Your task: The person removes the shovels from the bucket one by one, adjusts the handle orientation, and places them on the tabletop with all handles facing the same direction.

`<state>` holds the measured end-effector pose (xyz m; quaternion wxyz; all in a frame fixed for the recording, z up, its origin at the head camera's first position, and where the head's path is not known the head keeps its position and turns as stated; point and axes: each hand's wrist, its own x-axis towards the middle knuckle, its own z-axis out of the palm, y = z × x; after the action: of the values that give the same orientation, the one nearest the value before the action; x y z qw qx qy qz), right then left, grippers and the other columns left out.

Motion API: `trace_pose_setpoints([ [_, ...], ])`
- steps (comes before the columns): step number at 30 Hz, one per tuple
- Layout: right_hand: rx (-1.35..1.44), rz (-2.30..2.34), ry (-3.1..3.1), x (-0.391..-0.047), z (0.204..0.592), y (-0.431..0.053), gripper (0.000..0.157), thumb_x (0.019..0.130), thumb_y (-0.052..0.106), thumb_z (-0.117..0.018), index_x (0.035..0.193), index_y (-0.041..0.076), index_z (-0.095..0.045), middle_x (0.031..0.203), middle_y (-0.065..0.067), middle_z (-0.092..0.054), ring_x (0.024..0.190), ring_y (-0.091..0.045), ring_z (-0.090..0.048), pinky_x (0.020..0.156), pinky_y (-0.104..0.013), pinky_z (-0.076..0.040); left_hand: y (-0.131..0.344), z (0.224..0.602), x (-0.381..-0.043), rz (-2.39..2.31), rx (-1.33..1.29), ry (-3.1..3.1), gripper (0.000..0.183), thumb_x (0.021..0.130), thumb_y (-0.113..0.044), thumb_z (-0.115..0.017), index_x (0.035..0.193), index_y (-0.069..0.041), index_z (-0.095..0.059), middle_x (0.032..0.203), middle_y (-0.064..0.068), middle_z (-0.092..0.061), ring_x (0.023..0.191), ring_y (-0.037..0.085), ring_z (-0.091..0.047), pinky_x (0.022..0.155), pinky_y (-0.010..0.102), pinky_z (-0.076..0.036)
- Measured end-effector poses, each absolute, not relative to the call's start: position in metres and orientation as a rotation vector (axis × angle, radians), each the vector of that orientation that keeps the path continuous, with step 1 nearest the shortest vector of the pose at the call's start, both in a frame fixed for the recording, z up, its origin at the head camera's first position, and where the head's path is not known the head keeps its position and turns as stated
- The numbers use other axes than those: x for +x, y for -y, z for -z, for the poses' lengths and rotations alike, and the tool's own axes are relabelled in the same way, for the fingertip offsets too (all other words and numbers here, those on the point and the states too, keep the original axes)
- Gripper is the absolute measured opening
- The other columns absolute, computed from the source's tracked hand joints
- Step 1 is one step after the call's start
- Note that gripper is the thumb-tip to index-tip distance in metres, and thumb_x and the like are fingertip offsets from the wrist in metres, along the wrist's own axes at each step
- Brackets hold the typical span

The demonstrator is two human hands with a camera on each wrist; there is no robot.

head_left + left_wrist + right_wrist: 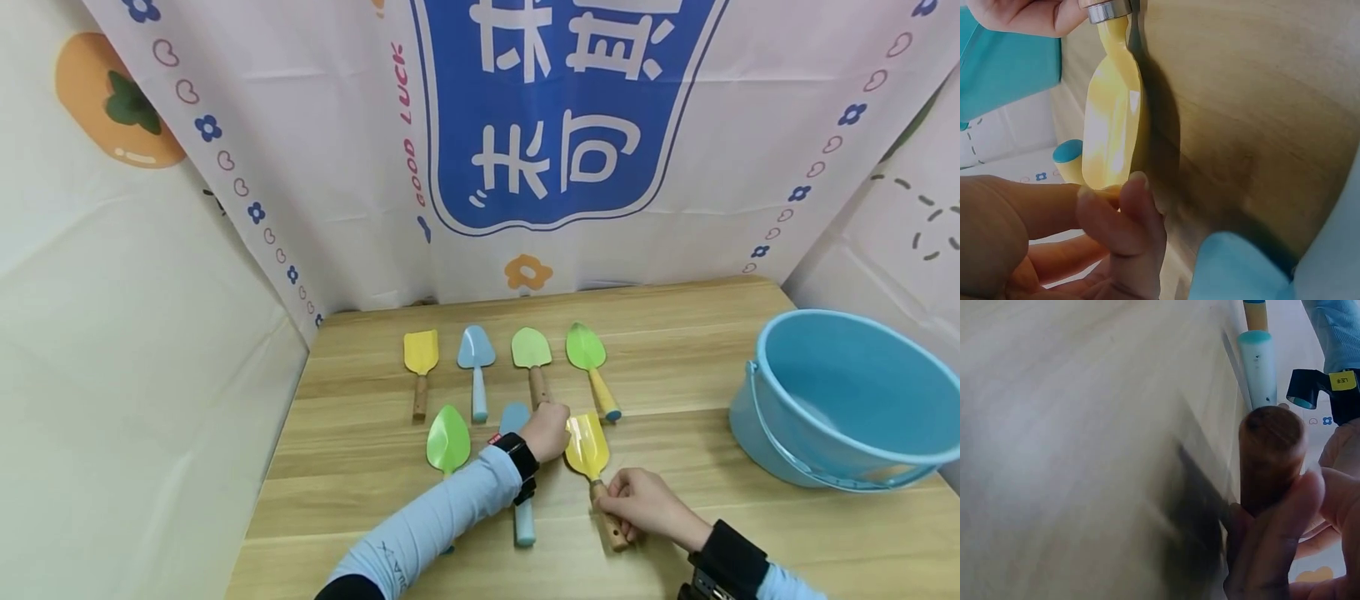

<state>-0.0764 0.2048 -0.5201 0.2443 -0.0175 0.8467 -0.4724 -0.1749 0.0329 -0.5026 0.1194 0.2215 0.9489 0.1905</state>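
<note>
A yellow toy shovel (587,448) with a wooden handle (1270,459) lies at the front right of the others. My right hand (651,504) grips this handle, thumb and fingers around it. At the far end of the blade, my left hand (545,431) pinches the tip between thumb and finger, as the left wrist view shows. Beneath the left forearm are a blue shovel (524,523), partly hidden, and a pointed green trowel (448,437) with its handle mostly covered. A pale green shovel (531,347) has its handle end behind the left hand.
Along the back row lie a yellow shovel (421,352), a blue trowel (476,348) and a green trowel (586,347) with a yellow handle. A large blue bucket (772,433) stands at the right of the wooden table (360,475). Printed cloth (345,167) hangs behind.
</note>
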Motion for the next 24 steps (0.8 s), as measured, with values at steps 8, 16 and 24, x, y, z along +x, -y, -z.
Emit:
trace_pose_setpoints([
  [8,-0.065,1.304,-2.285,-0.074,0.522,-0.206,0.034,0.083,0.031,-0.068,0.090,0.001,-0.053,0.064,-0.006,-0.059,0.045,-0.014,-0.057,0.042,-0.030,-0.051,-0.033,0.505,-0.172,-0.611,0.651,-2.768,0.006,0.085,-0.005,-0.062,0.090,-0.002,-0.060,0.075,0.007,-0.059,0.060,0.013,-0.051,0.049,0.021,-0.042],
  [16,-0.129,1.091,-2.525,-0.083,0.498,-0.210,0.033,0.086,0.035,-0.064,0.093,0.005,-0.054,0.059,-0.003,-0.056,0.045,-0.013,-0.050,0.039,-0.025,-0.041,-0.018,0.479,-0.169,-0.830,0.613,-2.751,0.020,0.089,-0.005,-0.058,0.105,0.006,-0.060,0.086,0.014,-0.064,0.049,0.011,-0.050,0.044,0.020,-0.042],
  [24,-0.748,0.902,-2.959,-0.148,0.401,-0.199,0.034,0.089,0.022,-0.062,0.110,-0.005,-0.055,0.096,-0.016,-0.063,0.086,-0.026,-0.062,0.074,-0.035,-0.054,0.011,0.379,-0.218,-0.841,0.784,-2.995,0.041,0.092,-0.018,-0.057,0.128,0.000,-0.048,0.116,0.015,-0.058,0.097,0.022,-0.060,0.083,0.030,-0.051],
])
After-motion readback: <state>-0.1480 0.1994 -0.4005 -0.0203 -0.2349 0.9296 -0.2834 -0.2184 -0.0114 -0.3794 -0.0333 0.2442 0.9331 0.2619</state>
